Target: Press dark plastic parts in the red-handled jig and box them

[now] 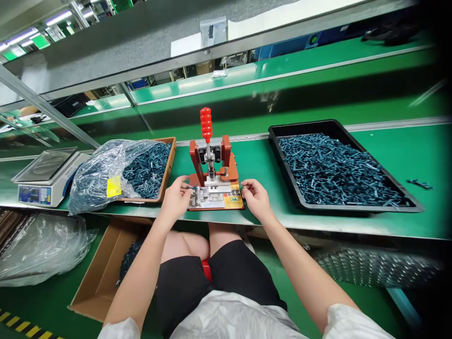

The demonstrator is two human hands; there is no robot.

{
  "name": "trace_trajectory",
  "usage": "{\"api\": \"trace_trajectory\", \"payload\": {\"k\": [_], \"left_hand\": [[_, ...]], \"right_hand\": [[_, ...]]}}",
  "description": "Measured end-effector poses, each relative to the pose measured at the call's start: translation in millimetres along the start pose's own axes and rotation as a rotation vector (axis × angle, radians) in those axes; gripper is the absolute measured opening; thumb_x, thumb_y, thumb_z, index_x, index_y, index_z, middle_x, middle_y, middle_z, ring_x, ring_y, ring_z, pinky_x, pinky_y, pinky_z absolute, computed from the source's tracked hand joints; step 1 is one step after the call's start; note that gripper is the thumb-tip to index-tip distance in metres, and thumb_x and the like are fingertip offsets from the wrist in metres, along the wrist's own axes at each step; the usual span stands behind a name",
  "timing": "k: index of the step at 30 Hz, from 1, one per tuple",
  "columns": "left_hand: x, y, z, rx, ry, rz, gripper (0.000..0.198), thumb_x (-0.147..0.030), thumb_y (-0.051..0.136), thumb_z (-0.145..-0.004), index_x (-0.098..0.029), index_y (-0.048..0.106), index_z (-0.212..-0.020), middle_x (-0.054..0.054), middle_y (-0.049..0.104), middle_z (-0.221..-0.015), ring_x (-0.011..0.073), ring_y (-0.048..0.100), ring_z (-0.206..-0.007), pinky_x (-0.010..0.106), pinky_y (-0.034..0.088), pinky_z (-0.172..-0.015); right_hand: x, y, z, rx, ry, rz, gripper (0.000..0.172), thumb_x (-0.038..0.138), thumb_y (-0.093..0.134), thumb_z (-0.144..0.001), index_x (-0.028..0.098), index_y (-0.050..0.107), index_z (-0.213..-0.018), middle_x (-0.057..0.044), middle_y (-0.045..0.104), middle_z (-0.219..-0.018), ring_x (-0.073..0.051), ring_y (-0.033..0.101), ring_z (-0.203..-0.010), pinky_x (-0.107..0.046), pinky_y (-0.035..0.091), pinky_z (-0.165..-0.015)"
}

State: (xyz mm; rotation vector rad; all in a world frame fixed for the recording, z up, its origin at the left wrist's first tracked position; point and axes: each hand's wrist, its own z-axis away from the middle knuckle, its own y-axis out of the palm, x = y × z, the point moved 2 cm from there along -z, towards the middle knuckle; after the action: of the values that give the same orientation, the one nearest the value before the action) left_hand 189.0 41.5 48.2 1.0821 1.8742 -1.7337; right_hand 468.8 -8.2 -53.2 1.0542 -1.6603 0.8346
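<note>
A toggle press (211, 165) with an upright red handle (205, 125) stands on the green bench in front of me. At the left end of its metal fixture (208, 195), my left hand (177, 194) pinches a small dark plastic piece (192, 187). On the other side, my right hand (254, 197) is closed in a pinch beside the base plate's right edge. A tiny dark bit shows at its fingertips, too small to name. Similar dark blue-green pieces fill the brown tray (172, 165) to the left and the black tray (353, 208) to the right.
Clear plastic film (95, 174) with a yellow label covers part of the brown tray. A weighing scale (45, 176) sits at the far left. Several loose pieces (420, 184) lie right of the black tray. Below the bench stands a cardboard box (95, 268).
</note>
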Motion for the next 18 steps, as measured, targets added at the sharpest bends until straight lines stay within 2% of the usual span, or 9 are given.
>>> {"api": "trace_trajectory", "payload": {"k": [4, 8, 10, 14, 18], "left_hand": [[-20.0, 16.7, -4.3, 0.121, 0.036, -0.164, 0.019, -0.023, 0.06, -0.091, -0.022, 0.078, -0.097, 0.005, 0.08, -0.097, 0.0213, 0.073, -0.088, 0.035, 0.057, -0.09], [-21.4, 37.1, -11.1, 0.201, 0.053, -0.309, 0.024, -0.022, 0.056, -0.093, -0.022, 0.08, -0.091, 0.007, 0.079, -0.099, 0.0255, 0.071, -0.097, 0.039, 0.055, -0.095], [-19.1, 50.5, -11.3, 0.201, 0.096, -0.373, 0.022, -0.018, 0.058, -0.091, -0.02, 0.079, -0.087, 0.009, 0.078, -0.105, 0.0276, 0.068, -0.106, 0.041, 0.053, -0.098], [-15.5, 70.7, -6.4, 0.193, 0.148, -0.447, 0.02, -0.016, 0.057, -0.089, -0.018, 0.077, -0.093, 0.011, 0.073, -0.114, 0.0296, 0.062, -0.114, 0.043, 0.05, -0.102], [-16.5, 73.7, -4.7, 0.243, 0.151, -0.485, 0.023, -0.016, 0.052, -0.091, -0.016, 0.074, -0.098, 0.013, 0.072, -0.112, 0.0299, 0.062, -0.112, 0.044, 0.048, -0.103]], "right_hand": [[-6.4, 3.6, -0.9, -0.004, 0.04, -0.009, 0.016, 0.038, 0.064, -0.083, 0.022, 0.062, -0.086, -0.002, 0.065, -0.078, -0.016, 0.06, -0.064, -0.029, 0.052, -0.06], [-10.8, 4.4, 0.1, -0.002, 0.076, -0.026, 0.025, 0.045, 0.066, -0.085, 0.022, 0.068, -0.094, -0.006, 0.073, -0.086, -0.021, 0.069, -0.073, -0.036, 0.061, -0.07], [-11.0, 4.4, 0.8, 0.007, 0.093, -0.04, 0.029, 0.048, 0.066, -0.086, 0.021, 0.07, -0.097, -0.007, 0.074, -0.088, -0.023, 0.072, -0.076, -0.039, 0.063, -0.075], [-10.4, 5.6, 1.7, 0.034, 0.122, -0.042, 0.03, 0.049, 0.065, -0.089, 0.021, 0.071, -0.099, -0.008, 0.076, -0.092, -0.024, 0.074, -0.079, -0.04, 0.064, -0.078], [-13.2, 7.8, 2.3, 0.051, 0.131, -0.06, 0.03, 0.049, 0.064, -0.09, 0.023, 0.068, -0.104, -0.008, 0.076, -0.094, -0.024, 0.074, -0.078, -0.039, 0.064, -0.074]]}}
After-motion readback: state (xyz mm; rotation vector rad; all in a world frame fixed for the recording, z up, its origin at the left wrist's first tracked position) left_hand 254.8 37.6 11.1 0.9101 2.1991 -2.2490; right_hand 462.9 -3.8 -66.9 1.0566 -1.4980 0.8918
